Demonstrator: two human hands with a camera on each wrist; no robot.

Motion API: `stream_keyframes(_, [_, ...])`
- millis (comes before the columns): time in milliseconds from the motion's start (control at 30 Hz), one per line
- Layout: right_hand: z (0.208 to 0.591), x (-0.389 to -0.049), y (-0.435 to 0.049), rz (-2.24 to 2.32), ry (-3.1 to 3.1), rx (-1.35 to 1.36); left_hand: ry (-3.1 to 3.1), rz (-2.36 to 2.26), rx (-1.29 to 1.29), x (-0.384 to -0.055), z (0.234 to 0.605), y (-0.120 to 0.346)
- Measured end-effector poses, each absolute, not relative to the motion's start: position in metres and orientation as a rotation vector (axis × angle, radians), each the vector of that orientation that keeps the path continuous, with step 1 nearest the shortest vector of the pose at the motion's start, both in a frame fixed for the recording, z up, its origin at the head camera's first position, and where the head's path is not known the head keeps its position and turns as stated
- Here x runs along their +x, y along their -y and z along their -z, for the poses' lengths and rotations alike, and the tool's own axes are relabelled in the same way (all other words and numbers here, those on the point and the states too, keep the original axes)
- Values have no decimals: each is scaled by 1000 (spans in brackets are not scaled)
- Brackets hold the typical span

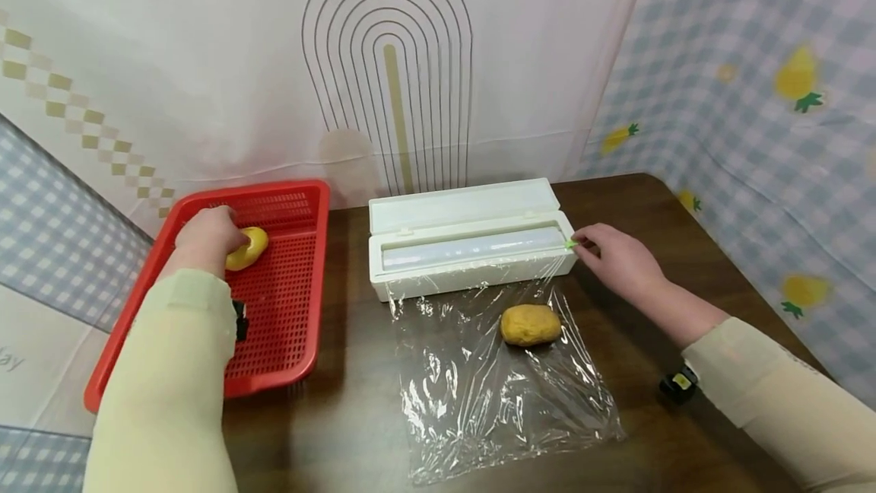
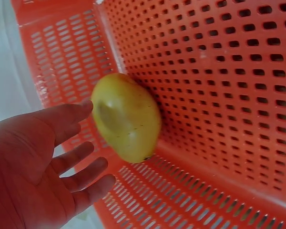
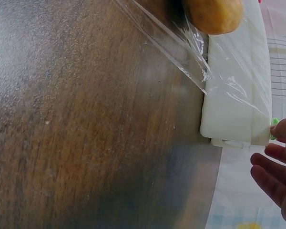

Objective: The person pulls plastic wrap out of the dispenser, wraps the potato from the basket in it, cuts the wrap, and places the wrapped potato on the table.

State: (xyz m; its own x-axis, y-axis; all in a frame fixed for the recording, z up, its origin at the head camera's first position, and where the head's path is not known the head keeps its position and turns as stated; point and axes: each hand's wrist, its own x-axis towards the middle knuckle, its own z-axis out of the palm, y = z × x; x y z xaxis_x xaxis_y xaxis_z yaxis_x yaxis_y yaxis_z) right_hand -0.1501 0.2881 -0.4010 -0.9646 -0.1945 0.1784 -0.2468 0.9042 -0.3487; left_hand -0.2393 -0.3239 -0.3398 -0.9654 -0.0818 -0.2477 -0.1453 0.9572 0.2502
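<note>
A smooth yellow fruit [image 2: 126, 119], mango-like in shape, lies inside the red plastic basket [image 1: 318, 265]. My left hand [image 2: 43, 162] is beside it, fingers loosely extended and a fingertip right at its skin. On the right, my right hand [image 1: 619, 257] pinches the small green slider [image 3: 275, 128] at the right end of a white cling film dispenser [image 1: 472, 277]. The dispenser's lid stands raised, showing the film roll [image 1: 472, 246]. From it, clear cling film [image 1: 472, 402] stretches over the table toward me. A yellow-brown potato [image 1: 530, 325] rests on the film.
The dark wooden table [image 1: 349, 417] meets a white patterned cloth [image 1: 260, 59] at the back. A checked cloth with yellow fruit prints [image 1: 739, 173] hangs along the right side. The basket's raised rim surrounds my left hand's area.
</note>
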Motion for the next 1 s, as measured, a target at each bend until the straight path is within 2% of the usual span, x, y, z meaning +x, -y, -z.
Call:
stream_keyframes(367, [404,-143,-287,-585,2953,337,-2611,-562,-286,-239,362,327])
stream_keyframes(1000, [401,-142,-281,-546,2894,400,-2533,-752,-411,-221,359,340])
